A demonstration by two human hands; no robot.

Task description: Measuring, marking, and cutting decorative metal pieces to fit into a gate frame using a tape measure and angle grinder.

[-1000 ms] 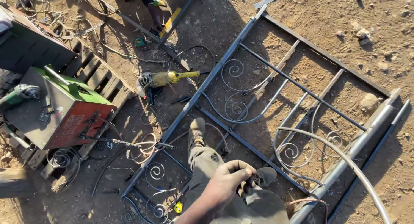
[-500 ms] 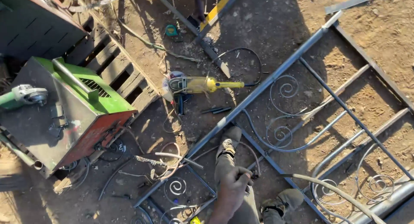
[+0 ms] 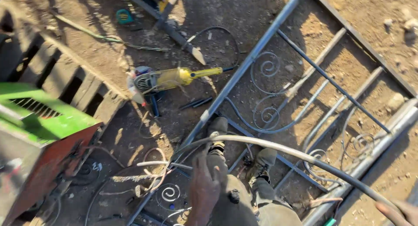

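Holding curved metal rod, left hand, right hand at ends

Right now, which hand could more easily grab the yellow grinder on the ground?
Probably the left hand. It is by one end of the curved rod, on the side where the grinder lies. The right hand is far off to the right, seemingly gripping the rod's other end.

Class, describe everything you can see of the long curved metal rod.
The curved metal rod looks like thin grey bare steel, bent in a long shallow arc. It runs from the left hand, crosses above both boots and the gate frame, and ends at the right hand by the picture's lower right corner.
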